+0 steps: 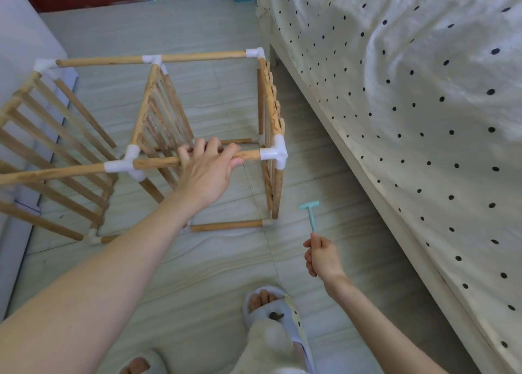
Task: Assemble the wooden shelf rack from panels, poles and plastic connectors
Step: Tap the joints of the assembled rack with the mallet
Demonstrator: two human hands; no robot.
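Far-left panel (53,136): a slatted wooden panel stood on edge against the grey wall, joined at its upper corner by a white connector.
Rack frame (158,113): the part-built rack lay on its side on the tiled floor, three slatted panels linked by round poles and white plastic connectors.
Middle connector (124,163): a multi-way joint received the near upper pole and the centre panel.
Left hand (207,167): its fingers were curled over the near upper pole (158,162), thumb beneath, steadying the frame.
Corner connector (273,153): the white elbow sat just right of that hand, capping the right panel.
Small hammer (310,214): a pale-green plastic mallet, head raised near the frame's right corner, clear of it.
Right hand (322,256): it pinched the hammer's handle end, well apart from the left hand.
Bed (409,105): a dotted sheet hung along the right side.
Technique, judged: the step appeared to be tapping the corner connector home; blows should run along the pole's axis, light and square, while the left hand braces the pole, fingers kept clear of the joint.
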